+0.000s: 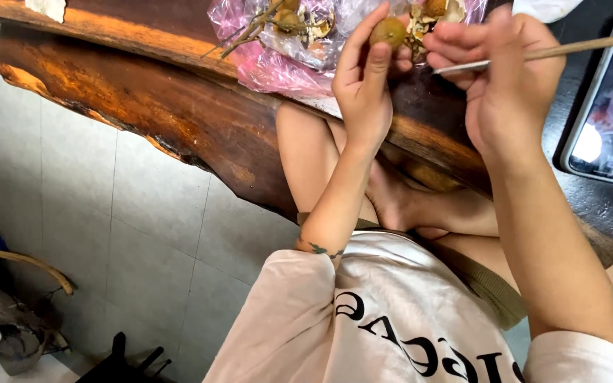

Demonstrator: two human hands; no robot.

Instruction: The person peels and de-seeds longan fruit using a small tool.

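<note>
Longan fruit (389, 32): round, brown, pinched at the fingertips of the left hand (365, 85), raised over the dark wooden surface (179, 106).
Thin stick tool (533, 54): gripped in the closed right hand (509, 85); long axis runs sideways, its pale tip pointing left, just beside the fruit.
Pink plastic bag (278, 67) of shells and twigs: just behind.

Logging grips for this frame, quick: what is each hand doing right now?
Left hand: closed on a small round brown fruit.
Right hand: closed on a thin wooden stick.
</note>
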